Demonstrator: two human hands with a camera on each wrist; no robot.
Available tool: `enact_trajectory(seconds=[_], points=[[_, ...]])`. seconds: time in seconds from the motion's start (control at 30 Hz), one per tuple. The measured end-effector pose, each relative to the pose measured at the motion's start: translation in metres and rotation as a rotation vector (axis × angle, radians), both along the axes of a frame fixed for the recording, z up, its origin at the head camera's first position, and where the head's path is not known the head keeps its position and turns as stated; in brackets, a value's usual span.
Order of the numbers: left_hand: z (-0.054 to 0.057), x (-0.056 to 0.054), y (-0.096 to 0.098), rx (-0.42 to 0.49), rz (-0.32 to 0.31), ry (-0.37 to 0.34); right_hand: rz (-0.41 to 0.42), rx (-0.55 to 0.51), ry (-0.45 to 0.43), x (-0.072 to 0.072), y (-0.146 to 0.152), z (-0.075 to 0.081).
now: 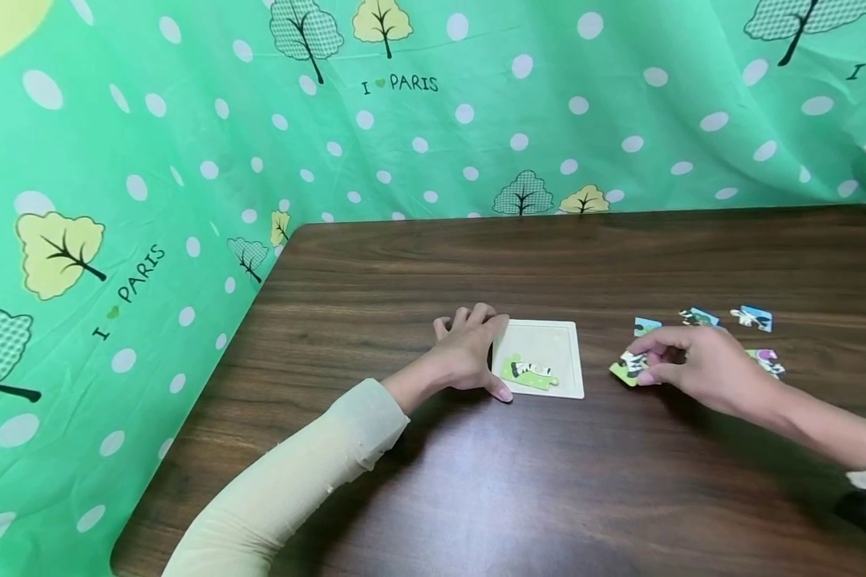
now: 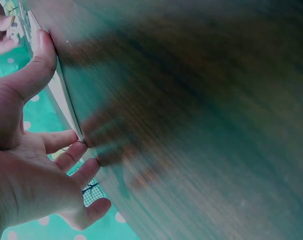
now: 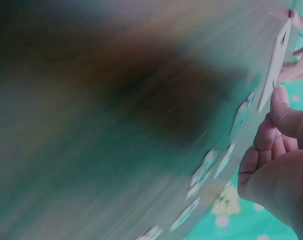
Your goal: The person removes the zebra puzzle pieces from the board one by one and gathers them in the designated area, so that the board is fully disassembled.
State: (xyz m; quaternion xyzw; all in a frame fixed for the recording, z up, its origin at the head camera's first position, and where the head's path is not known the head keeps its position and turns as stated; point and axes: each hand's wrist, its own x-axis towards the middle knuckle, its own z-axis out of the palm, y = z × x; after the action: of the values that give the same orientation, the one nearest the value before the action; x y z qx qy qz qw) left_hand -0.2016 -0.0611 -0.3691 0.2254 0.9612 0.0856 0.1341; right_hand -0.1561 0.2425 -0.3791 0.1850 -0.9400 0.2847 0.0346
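On the dark table lies a square, cream-white puzzle tray (image 1: 544, 340) with a raised rim. One puzzle piece (image 1: 531, 373), green with black-and-white print, lies inside its near left part. My left hand (image 1: 467, 354) holds the tray by its left side, thumb at the near corner and index finger at the far one. To the right of the tray, my right hand (image 1: 703, 365) pinches another green, black-and-white puzzle piece (image 1: 625, 369) between thumb and fingers; the fingertips cover part of it. In the right wrist view, the thumb (image 3: 280, 105) partly overlaps the tray's near end.
Several loose puzzle pieces lie around and beyond my right hand: a blue-green one (image 1: 647, 325), a blue-edged one (image 1: 700, 317), a blue-and-white one (image 1: 754, 318) and one with purple (image 1: 766, 361). A green dotted curtain (image 1: 418, 120) hangs behind and left of the table (image 1: 375, 272).
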Motion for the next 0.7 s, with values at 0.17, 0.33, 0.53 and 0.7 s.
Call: enact_trajectory(seconds=[0.17,0.33,0.53,0.7], points=[[0.0,0.001,0.0,0.012,-0.007,-0.007,-0.044,0.025,-0.051,0.015,0.025,-0.002],[0.0,0.001,-0.002,0.015,-0.001,-0.018,-0.036,0.078,-0.038,0.026,0.038,-0.007],[0.001,0.001,-0.001,0.006,-0.002,-0.019,0.01,0.095,0.02,0.032,0.043,-0.013],[0.002,0.002,0.0,0.009,-0.01,-0.02,0.074,0.098,0.094,0.034,0.043,-0.013]])
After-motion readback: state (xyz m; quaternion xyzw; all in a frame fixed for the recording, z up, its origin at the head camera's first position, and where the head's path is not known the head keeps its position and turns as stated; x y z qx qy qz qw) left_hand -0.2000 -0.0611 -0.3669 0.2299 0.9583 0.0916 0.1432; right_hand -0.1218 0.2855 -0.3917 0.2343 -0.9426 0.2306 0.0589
